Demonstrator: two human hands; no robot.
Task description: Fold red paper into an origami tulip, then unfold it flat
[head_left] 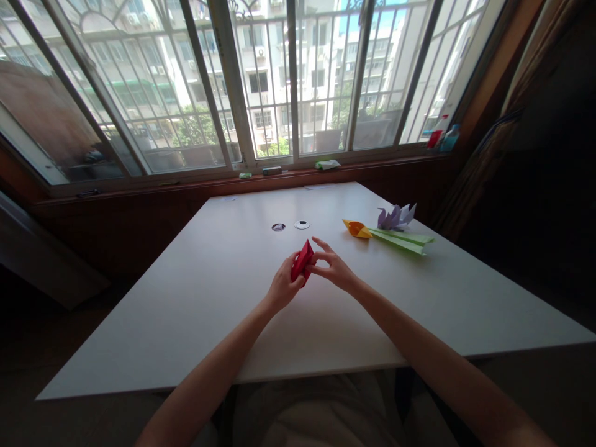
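A red folded-paper piece, pointed at its top, is held over the white table a little right of centre. My left hand wraps its lower left side, with fingers closed around the paper. From the right, my right hand pinches the paper's edge between thumb and a finger, while another finger stretches up and away. To the right on the table lies an orange and yellow paper flower with a pale green paper stem. A purple paper flower rests just behind that stem.
The white table spreads under both arms. Two round cable holes sit beyond my hands. Along the windowsill are a small box, a green and white packet and bottles. A barred window stands behind, and a curtain hangs at right.
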